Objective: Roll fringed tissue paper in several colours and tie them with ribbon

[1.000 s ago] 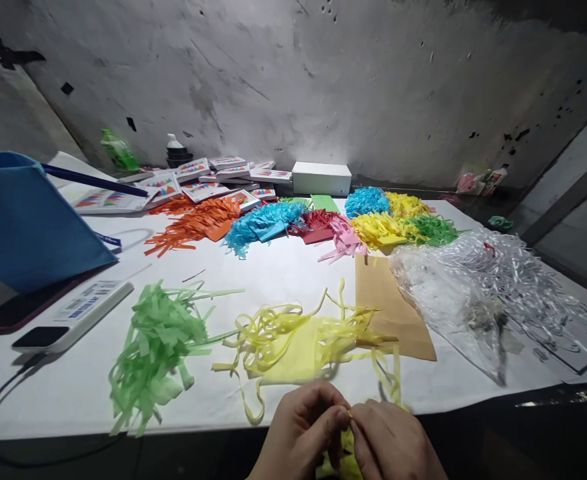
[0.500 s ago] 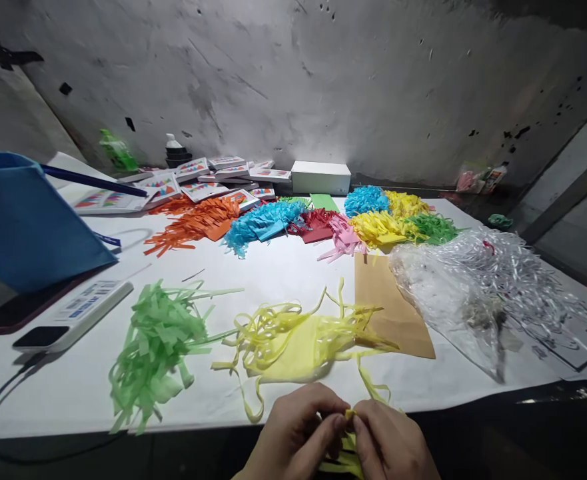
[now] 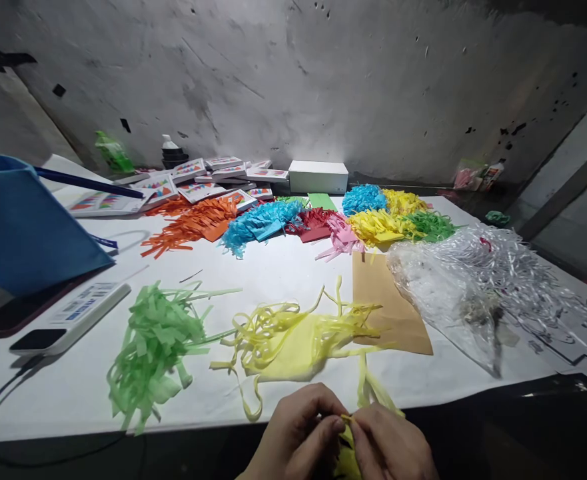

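Observation:
At the table's front edge, my left hand (image 3: 306,427) and my right hand (image 3: 386,437) meet with fingertips pinched together. Between them is a yellow paper tassel (image 3: 347,457), its top gripped by both hands and its strips hanging below. Part of it is hidden behind my fingers. Some pale yellow strips (image 3: 373,387) stick up behind my right hand. Just beyond my hands, a loose yellow fringed tissue sheet (image 3: 288,343) lies on the white table cover (image 3: 293,267). A heap of light green paper strips (image 3: 156,353) rests to the left.
Orange (image 3: 193,223), blue (image 3: 263,223), red, pink, yellow and green fringed bundles line the back. Behind them sit printed boxes (image 3: 193,190) and a white box (image 3: 318,177). Brown paper (image 3: 388,307), a clear plastic bag (image 3: 448,300) and white string (image 3: 503,260) lie right. A power bank (image 3: 73,320) with a cable lies left.
My fingers have shifted slightly on the tassel's top. The pale yellow strips behind my right hand have moved and spread wider. The whole view has shifted a little.

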